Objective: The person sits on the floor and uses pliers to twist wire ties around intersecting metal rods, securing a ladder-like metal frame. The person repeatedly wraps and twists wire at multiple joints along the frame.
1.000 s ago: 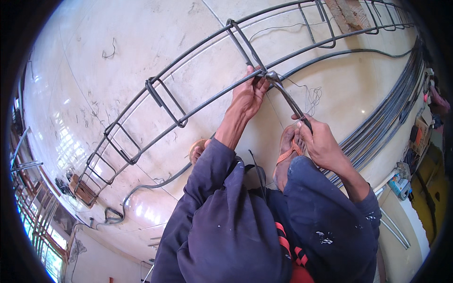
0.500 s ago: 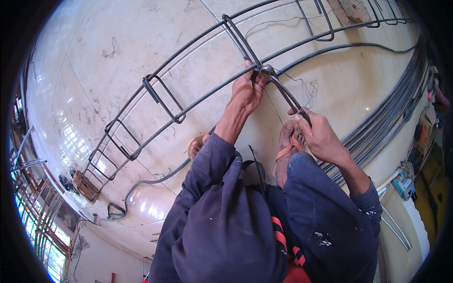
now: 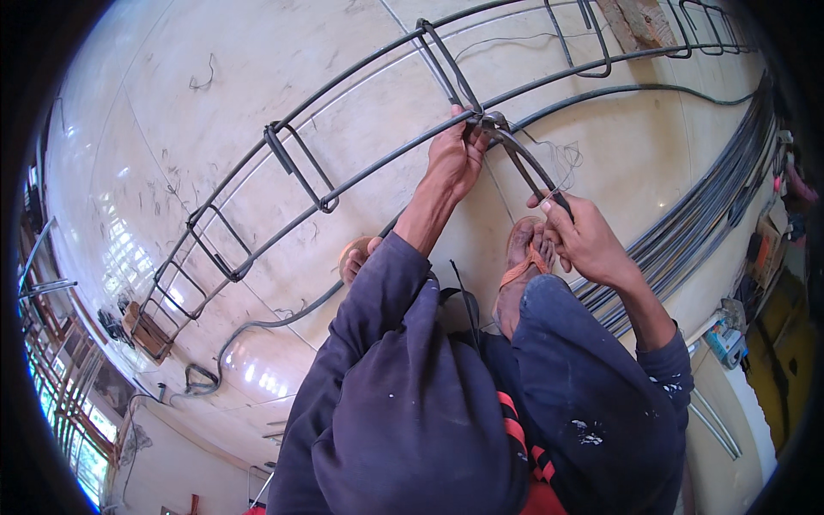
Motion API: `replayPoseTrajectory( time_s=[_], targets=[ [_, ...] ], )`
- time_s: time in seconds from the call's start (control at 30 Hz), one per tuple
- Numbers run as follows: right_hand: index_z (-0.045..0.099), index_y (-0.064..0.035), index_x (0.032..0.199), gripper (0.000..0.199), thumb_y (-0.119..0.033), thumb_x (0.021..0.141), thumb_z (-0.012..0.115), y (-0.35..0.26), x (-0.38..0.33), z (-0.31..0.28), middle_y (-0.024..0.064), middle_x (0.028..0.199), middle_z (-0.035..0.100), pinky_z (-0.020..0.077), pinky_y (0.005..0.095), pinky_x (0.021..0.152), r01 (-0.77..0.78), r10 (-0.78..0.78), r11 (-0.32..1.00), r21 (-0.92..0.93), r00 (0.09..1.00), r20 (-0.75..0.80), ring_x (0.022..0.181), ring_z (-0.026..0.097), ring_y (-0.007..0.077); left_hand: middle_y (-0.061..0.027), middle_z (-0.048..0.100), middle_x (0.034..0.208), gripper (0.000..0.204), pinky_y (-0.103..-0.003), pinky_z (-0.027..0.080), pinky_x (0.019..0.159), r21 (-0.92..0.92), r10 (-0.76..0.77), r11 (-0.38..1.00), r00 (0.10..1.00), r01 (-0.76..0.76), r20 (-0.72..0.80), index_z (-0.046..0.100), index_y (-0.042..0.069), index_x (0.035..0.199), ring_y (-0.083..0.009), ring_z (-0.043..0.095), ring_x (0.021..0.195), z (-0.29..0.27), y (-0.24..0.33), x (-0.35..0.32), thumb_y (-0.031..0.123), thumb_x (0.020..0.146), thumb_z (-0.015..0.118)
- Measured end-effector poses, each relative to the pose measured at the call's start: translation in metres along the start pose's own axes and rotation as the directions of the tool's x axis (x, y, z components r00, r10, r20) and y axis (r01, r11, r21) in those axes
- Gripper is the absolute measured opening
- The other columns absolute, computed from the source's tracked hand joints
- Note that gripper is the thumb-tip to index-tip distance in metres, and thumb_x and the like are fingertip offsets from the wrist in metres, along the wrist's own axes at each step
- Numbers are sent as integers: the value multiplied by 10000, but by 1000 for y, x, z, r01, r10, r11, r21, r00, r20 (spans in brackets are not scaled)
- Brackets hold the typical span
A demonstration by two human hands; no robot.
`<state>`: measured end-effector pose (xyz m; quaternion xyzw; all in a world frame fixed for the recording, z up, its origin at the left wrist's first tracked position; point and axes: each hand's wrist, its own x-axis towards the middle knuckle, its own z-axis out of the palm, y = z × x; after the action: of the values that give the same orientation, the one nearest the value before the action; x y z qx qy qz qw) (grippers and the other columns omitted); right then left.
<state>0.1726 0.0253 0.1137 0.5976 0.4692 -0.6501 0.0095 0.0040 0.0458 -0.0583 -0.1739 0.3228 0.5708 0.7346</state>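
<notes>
Forearms angled inward (left higher), left hand curled round rebar cage, right hand gripping pincers

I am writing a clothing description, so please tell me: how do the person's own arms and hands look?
The left sleeve and right sleeve are dark navy cloth, ending partway along the forearms; the right one has white, paint-like specks. The left hand and right hand are bare, with no gloves or watch visible.
</notes>
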Motion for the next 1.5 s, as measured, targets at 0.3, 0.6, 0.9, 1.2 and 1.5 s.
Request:
replayPoseTrajectory(
  time_s=[0.3, 0.6, 0.9, 1.2, 1.5],
  targets=[
    [541, -6, 1043, 337, -315, 1039, 408, -2, 0, -7, -23, 622, 447, 309, 235, 374, -248, 108, 831, 497, 950, 293, 424, 357, 58, -122, 645, 955, 263, -253, 562, 691, 52, 40, 998, 999, -38, -34, 544, 11, 1044, -177, 636, 792, 5, -6, 2, 244, 1043, 421],
    [370, -14, 1169, 420, -128, 884, 656, -26, -17, 12, 59, 675, 574, 406, 260, 378, -43, 46, 996, 77, 998, -35, 457, 556, 132, -44, 625, 850, 242, -298, 559, 687, 11, 26, 1000, 1000, -26, -15, 574, 55, 1008, -158, 630, 763, -2, -10, 9, 280, 1022, 484],
    [492, 7, 1280, 559, -96, 783, 727, 0, -25, 17, 142, 850, 646, 518, 387, 569, 142, -701, 404, -904, 683, -205, 649, 669, 295, -44, 615, 885, 257, -312, 554, 724, -4, 43, 999, 999, -43, -2, 561, 66, 1028, -152, 619, 797, 4, -11, 3, 312, 1019, 487],
    [564, 45, 1260, 466, -71, 831, 704, -20, -32, 9, 108, 836, 617, 423, 266, 528, 132, -345, 810, -572, 895, -282, 560, 501, 102, -83, 616, 897, 294, -331, 593, 752, -42, 53, 998, 998, -55, -41, 536, 40, 991, -193, 646, 814, 15, -12, 3, 312, 1036, 433],
    [540, 11, 1273, 348, -131, 955, 527, -16, -30, 14, 240, 864, 623, 477, 455, 622, 81, -505, 504, -860, 835, -218, 754, 610, 429, -120, 607, 1013, 215, -356, 571, 840, -24, 31, 999, 998, -33, -57, 494, 23, 1089, -228, 645, 921, 22, -12, -2, 202, 1052, 380]
  ],
)
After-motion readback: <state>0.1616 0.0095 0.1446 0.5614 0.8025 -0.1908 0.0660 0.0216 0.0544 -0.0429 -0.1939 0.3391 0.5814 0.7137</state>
